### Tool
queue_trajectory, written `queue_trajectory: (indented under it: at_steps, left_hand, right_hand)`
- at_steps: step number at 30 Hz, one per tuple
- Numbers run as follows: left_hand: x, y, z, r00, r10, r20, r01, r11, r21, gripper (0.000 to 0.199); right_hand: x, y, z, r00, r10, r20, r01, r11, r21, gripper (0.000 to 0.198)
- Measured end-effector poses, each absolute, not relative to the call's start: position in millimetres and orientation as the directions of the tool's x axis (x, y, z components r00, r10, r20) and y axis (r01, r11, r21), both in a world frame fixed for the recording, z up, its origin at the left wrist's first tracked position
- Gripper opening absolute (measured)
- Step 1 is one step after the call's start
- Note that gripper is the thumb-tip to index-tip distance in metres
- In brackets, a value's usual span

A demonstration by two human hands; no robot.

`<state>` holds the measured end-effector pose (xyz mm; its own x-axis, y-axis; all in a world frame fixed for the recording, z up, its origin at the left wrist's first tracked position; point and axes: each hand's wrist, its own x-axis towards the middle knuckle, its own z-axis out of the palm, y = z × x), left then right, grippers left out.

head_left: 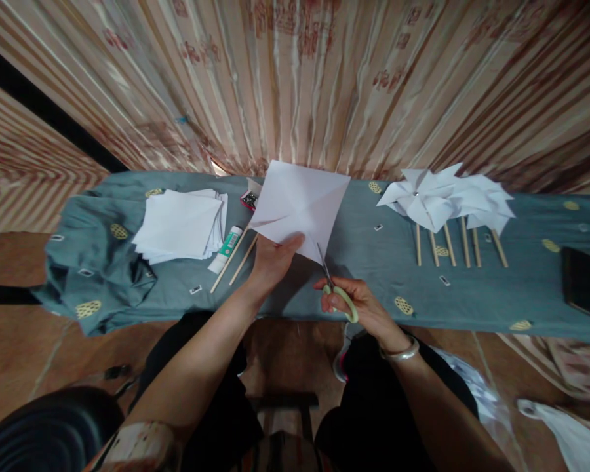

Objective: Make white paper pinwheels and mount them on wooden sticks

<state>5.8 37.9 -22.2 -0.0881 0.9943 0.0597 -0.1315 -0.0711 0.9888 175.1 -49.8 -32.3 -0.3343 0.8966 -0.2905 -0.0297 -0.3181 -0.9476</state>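
Observation:
My left hand (275, 261) grips a square sheet of white paper (307, 187) by its near edge, thumb on top and fingers underneath. The sheet is held up over the table, and a slit shows on its left side. In my right hand (356, 301) is a pair of scissors (347, 303) with pale green handles. Their blades meet the sheet at its near right corner. Left of my left hand lie wooden sticks (238, 262) and a green and white glue stick (227, 249). A small box (250, 198) with dark contents is partly hidden behind the sheet.
A stack of white paper (179, 224) lies on the left of the cloth-covered table (398, 282). Several white paper pinwheels (435, 196) on wooden sticks lie to the right. A dark phone-like object (586, 283) is at the right edge. Behind hangs a striped curtain (324, 85).

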Motion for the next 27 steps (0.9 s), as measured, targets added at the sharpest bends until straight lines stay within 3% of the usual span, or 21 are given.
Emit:
queue_trajectory:
  at_steps: [19, 27]
  left_hand:
    - [5.7, 36.2, -18.7, -0.109, 0.994, 0.024, -0.128, -0.038, 0.991, 0.028]
    - [3.9, 35.8, -17.9, -0.086, 0.996, 0.012, -0.116, -0.021, 0.993, 0.025]
  right_hand:
    - [173.7, -50.9, -37.7, -0.316, 0.907, -0.28, -0.092, -0.322, -0.942, 0.045]
    - [171.3, -50.0, -35.8, -0.29, 0.887, -0.36, -0.109, -0.405, -0.908, 0.046]
